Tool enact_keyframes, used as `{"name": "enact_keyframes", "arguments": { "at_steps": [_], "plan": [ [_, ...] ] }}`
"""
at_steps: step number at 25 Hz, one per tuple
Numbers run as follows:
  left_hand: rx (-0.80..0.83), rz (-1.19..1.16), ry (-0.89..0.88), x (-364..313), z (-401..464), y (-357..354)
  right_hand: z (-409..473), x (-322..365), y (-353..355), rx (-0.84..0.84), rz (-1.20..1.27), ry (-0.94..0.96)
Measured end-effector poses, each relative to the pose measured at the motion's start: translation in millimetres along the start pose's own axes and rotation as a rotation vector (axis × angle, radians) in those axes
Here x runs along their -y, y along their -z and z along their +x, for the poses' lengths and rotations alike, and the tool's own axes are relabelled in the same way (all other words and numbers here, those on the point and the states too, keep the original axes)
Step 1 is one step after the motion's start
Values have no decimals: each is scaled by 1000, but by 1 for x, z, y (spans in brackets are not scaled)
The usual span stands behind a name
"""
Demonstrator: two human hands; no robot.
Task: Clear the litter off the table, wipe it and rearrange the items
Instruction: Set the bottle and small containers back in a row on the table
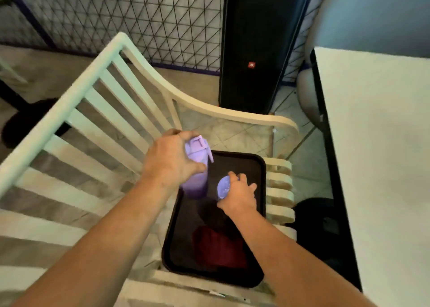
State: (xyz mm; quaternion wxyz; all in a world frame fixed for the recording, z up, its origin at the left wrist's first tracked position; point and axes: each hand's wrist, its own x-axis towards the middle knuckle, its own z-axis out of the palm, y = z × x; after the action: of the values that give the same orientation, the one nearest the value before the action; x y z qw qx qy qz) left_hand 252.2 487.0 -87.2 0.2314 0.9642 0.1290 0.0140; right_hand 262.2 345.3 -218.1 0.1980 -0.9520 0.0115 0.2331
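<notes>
Fingers of the left hand (172,160) curled round the top of a purple bottle (196,169), which stood tilted at the far left corner of a dark tray (259,213). The right hand (239,193) gripped a small round purple container (223,186) over the tray. A red cloth (218,248) lay at the tray's near end, and the tray rested on a white slatted chair (93,111) beside a white table (377,143).

A single wide-angle head view looks steeply down and forward from above the slatted cream plastic chair (97,129), close enough that both forearms run in from the bottom edge. The dark rectangular plastic tray (260,185) on the seat sits low centre; the tall black speaker (256,39) stands ahead, the pale tabletop (377,143) fills the right edge
</notes>
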Motion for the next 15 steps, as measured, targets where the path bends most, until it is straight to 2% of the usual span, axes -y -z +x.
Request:
{"name": "enact_keyframes", "arguments": {
  "at_steps": [5,7,11,15],
  "plan": [
    [-137,-179,-101,-70,-98,137,-148,15,125,-196,101,224],
    [-168,-262,-153,-102,-138,179,-212,1,175,-281,201,241],
    [-81,-295,-242,-165,-191,220,-299,-49,226,-350,133,123],
    [22,-259,-392,-227,-227,219,-351,-119,241,-349,100,-81]
  ]
}}
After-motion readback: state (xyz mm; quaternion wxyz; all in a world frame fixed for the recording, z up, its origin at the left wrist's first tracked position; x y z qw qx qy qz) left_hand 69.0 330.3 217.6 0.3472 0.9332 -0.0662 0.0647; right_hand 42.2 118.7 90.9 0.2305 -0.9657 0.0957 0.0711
